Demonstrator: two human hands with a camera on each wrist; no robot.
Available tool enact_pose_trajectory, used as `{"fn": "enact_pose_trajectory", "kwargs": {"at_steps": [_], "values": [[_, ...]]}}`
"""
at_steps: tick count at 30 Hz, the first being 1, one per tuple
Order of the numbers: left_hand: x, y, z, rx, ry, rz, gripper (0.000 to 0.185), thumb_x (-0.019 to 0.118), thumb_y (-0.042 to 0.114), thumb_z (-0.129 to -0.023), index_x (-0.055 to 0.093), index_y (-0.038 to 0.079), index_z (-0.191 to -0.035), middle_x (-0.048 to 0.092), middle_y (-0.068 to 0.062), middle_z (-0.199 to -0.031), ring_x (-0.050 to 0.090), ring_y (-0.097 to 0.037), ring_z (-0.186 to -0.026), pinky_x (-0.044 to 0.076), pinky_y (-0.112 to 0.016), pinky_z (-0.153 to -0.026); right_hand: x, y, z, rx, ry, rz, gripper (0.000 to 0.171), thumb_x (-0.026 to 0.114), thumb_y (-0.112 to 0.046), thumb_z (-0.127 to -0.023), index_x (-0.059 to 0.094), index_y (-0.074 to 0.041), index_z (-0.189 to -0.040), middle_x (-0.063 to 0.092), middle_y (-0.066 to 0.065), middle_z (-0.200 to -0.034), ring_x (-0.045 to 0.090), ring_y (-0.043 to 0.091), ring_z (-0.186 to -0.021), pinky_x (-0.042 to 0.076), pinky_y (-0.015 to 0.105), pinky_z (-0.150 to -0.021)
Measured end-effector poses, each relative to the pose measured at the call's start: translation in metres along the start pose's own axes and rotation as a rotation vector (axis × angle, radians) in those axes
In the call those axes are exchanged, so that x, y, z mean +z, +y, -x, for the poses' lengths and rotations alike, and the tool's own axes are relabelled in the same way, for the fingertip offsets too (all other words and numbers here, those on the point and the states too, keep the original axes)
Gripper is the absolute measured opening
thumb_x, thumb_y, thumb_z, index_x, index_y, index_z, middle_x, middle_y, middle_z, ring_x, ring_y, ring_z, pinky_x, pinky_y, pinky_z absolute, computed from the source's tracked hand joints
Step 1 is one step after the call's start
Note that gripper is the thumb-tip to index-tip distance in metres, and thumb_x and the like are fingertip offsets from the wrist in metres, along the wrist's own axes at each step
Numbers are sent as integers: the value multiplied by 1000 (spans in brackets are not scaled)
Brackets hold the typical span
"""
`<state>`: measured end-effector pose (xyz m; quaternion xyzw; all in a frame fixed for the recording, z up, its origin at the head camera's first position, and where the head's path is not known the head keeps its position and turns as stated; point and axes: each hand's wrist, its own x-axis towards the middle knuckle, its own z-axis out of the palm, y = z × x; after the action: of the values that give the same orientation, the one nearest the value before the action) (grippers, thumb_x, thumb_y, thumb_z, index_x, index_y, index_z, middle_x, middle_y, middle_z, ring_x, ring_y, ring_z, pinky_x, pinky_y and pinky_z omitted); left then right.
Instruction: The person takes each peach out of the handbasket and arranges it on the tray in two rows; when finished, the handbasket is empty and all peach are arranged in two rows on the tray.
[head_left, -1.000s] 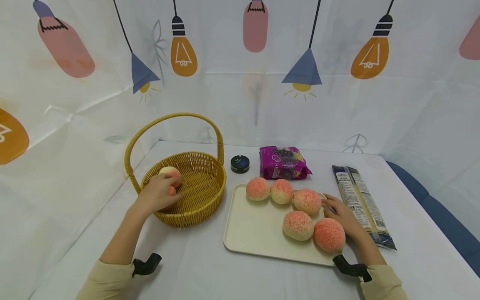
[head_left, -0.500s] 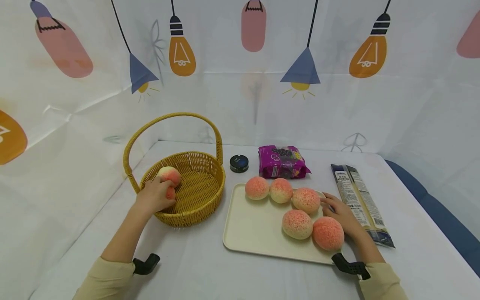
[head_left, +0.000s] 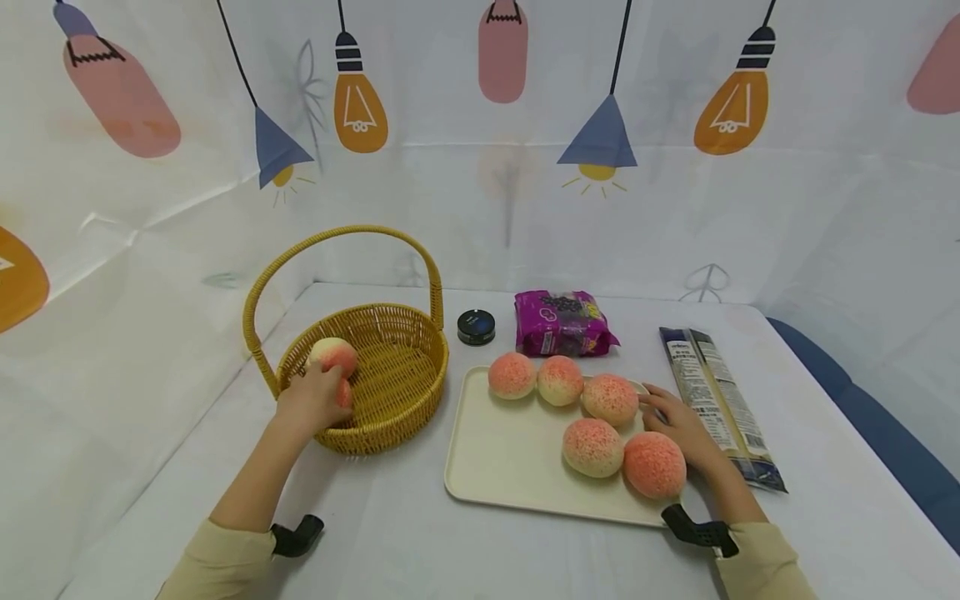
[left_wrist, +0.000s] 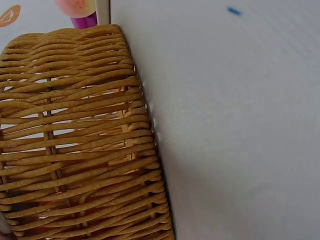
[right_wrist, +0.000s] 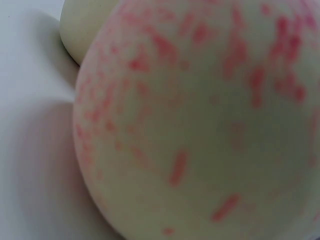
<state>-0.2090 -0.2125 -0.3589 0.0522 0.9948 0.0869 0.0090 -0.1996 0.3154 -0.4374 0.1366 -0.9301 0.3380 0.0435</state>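
In the head view my left hand [head_left: 311, 402] reaches over the near left rim of a wicker basket [head_left: 405, 421]. Its fingers and thumb hold a lower peach [head_left: 343, 392], mostly hidden by the hand. Just behind it in the basket is another peach [head_left: 335, 357]. A cream tray [head_left: 498, 462] bears several pink-speckled peaches [head_left: 592, 447]. At the tray's right edge rests my right hand [head_left: 678, 425], its fingertips beside the back right peach [head_left: 611, 399]; contact is unclear. The left wrist view shows the basket's woven side [left_wrist: 75, 125]; a peach [right_wrist: 200, 125] fills the right wrist view.
Behind the tray lie a purple snack packet [head_left: 564, 325] and a round black tin [head_left: 476, 327]. A long flat noodle-like packet [head_left: 720, 404] lies right of the tray. The basket's tall handle [head_left: 352, 229] arches over its opening. A patterned white cloth [head_left: 450, 208] hangs behind.
My left hand has shifted slightly lower and off the rear peach, its fingers drawing in round the lower one. My right hand stays in place. The whole view has drifted slightly.
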Motion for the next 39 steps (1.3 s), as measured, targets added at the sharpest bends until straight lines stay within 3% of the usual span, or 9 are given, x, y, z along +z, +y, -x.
{"fn": "enact_pose_trajectory", "kwargs": {"at_steps": [4,9,12,15,18,21,25,33,39], "values": [[2,0,0,25,64,-4,45,70,21,-74,54,1,-111,41,-32,-108,48,-53,-83,45,-55,-53,0,-1,0,5,-1,-7,34,48,-9,-92,52,9,-121,33,30,-136,29,51,-123,24,63,-95],[4,-1,1,103,124,-23,29,70,17,-76,62,6,-102,44,-28,-101,47,-49,-85,46,-51,-48,0,-4,1,4,-2,-7,34,49,-9,-92,53,9,-120,34,31,-136,29,51,-122,25,63,-95],[2,-3,1,196,170,-88,19,71,17,-75,68,10,-92,50,-22,-97,48,-46,-84,46,-50,-50,0,-4,2,3,0,2,33,48,-9,-92,53,9,-120,34,31,-135,30,51,-122,25,63,-94],[-2,-7,0,354,207,-165,6,72,11,-74,70,14,-79,58,-11,-92,52,-39,-84,46,-47,-55,1,-3,2,3,3,14,33,48,-8,-91,53,8,-120,34,31,-135,30,51,-122,25,63,-94],[-7,-11,-1,494,155,-210,17,69,2,-73,69,19,-69,62,-3,-90,56,-31,-87,46,-45,-62,2,-3,2,3,1,22,33,48,-9,-91,53,8,-120,34,31,-135,30,51,-121,26,63,-94],[-14,-13,-4,566,44,-225,23,66,-2,-73,67,20,-68,64,-3,-91,58,-28,-89,47,-46,-67,2,-2,1,1,-1,28,33,48,-9,-91,53,8,-120,34,31,-135,30,51,-121,26,63,-93],[-20,-13,-10,580,-59,-235,19,72,0,-71,69,15,-81,61,-4,-93,57,-30,-91,48,-48,-69,1,-1,1,16,-4,27,34,49,-9,-91,53,7,-121,33,31,-136,30,51,-122,25,63,-94],[-13,-12,-11,551,14,-340,31,74,1,-69,69,19,-94,57,-7,-100,50,-34,-100,45,-54,-70,-1,-1,-1,9,-5,37,33,48,-8,-91,53,7,-121,33,31,-136,30,51,-122,25,64,-94],[-12,-13,-13,513,-40,-336,38,77,0,-64,68,20,-95,55,-7,-100,49,-34,-101,42,-58,-67,0,0,-2,-8,-6,39,33,48,-7,-90,54,7,-120,34,32,-135,31,52,-121,25,64,-94]]}}
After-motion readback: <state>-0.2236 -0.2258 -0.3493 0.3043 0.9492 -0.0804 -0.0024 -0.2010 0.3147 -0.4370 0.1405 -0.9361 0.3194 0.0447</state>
